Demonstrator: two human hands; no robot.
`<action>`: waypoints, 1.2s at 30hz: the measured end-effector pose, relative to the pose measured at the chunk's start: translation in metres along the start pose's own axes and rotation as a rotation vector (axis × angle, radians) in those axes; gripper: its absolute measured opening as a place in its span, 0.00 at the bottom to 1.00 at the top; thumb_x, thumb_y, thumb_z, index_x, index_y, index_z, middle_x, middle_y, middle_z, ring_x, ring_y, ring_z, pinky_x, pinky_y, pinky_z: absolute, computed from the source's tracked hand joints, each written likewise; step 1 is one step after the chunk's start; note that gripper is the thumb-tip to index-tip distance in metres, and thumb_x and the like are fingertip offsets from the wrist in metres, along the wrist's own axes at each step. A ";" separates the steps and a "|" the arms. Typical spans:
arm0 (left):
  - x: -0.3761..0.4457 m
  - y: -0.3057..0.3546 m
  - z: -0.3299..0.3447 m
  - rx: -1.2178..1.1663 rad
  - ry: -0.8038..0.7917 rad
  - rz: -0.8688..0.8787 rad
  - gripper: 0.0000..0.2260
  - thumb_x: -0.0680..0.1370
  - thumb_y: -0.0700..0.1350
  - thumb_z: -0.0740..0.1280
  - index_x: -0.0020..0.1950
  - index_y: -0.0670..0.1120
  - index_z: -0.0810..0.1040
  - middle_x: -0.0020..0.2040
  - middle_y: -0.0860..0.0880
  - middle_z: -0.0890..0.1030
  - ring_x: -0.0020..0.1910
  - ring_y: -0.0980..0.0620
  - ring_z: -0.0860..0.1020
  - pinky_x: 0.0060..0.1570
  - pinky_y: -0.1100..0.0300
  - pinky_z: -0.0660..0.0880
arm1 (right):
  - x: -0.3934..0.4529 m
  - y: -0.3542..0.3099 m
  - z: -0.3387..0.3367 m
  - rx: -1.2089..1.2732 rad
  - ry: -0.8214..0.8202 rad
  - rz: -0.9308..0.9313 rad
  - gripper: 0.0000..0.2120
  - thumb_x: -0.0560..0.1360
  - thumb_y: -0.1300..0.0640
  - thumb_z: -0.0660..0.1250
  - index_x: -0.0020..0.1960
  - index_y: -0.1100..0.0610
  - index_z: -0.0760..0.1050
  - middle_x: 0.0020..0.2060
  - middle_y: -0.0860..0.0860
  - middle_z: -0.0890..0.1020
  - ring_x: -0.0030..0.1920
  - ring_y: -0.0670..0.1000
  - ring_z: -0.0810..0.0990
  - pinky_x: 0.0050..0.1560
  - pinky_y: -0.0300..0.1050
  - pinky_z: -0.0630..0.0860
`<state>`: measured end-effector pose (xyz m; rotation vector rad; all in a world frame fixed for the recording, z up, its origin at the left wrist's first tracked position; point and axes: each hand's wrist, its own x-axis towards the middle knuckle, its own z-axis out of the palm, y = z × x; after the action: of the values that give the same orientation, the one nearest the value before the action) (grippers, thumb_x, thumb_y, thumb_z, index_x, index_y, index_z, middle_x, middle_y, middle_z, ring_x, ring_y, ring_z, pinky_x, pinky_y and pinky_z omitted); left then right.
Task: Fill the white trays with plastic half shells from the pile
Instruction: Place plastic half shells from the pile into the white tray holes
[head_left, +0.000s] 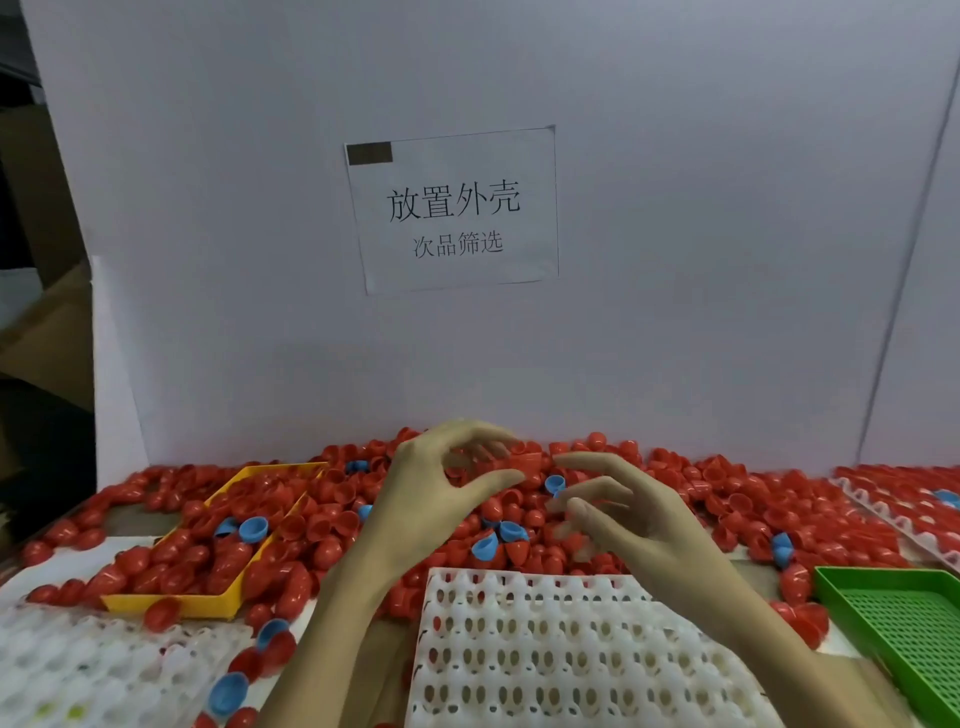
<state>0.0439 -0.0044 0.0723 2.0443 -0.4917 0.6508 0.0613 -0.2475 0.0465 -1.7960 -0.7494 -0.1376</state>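
Note:
A wide pile of red half shells (675, 499) with a few blue ones (511, 531) spreads along the foot of the white back board. Above its middle, my left hand (431, 493) pinches one red half shell (524, 461) between thumb and fingertips. My right hand (618, 512) hovers just right of it, fingers spread and loosely bent, holding nothing. The index tip is close to that shell. A white tray (519, 654) with empty cells lies right in front of me, under my forearms. A second white tray (78, 670) lies at the lower left.
A yellow tray (171, 605) holding red shells sits at the left. A green mesh tray (893, 618) stands at the right. Another white tray (883, 522) with red shells in it lies at the far right. A paper sign (457, 213) hangs on the board.

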 end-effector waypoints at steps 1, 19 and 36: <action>0.000 0.013 0.001 0.001 -0.014 0.037 0.15 0.74 0.51 0.78 0.60 0.58 0.83 0.52 0.60 0.85 0.54 0.58 0.83 0.55 0.65 0.79 | -0.001 -0.006 0.003 0.057 -0.001 -0.011 0.18 0.82 0.52 0.69 0.71 0.45 0.75 0.54 0.50 0.87 0.53 0.52 0.88 0.53 0.48 0.85; -0.013 -0.073 -0.074 1.082 0.126 -0.529 0.17 0.81 0.39 0.65 0.70 0.47 0.79 0.66 0.44 0.77 0.66 0.40 0.72 0.66 0.45 0.68 | 0.001 0.036 -0.021 0.000 0.076 0.168 0.10 0.85 0.59 0.64 0.60 0.53 0.83 0.49 0.52 0.88 0.49 0.53 0.88 0.52 0.49 0.86; -0.022 -0.107 0.027 0.598 -0.204 -0.255 0.02 0.81 0.49 0.71 0.53 0.54 0.83 0.55 0.58 0.72 0.56 0.58 0.74 0.55 0.59 0.76 | -0.002 0.058 -0.015 -0.126 0.001 0.273 0.11 0.85 0.61 0.63 0.54 0.54 0.85 0.46 0.49 0.88 0.47 0.51 0.88 0.51 0.51 0.86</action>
<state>0.0938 0.0293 -0.0223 2.7001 -0.1465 0.4684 0.0959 -0.2716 0.0038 -1.9993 -0.4968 -0.0037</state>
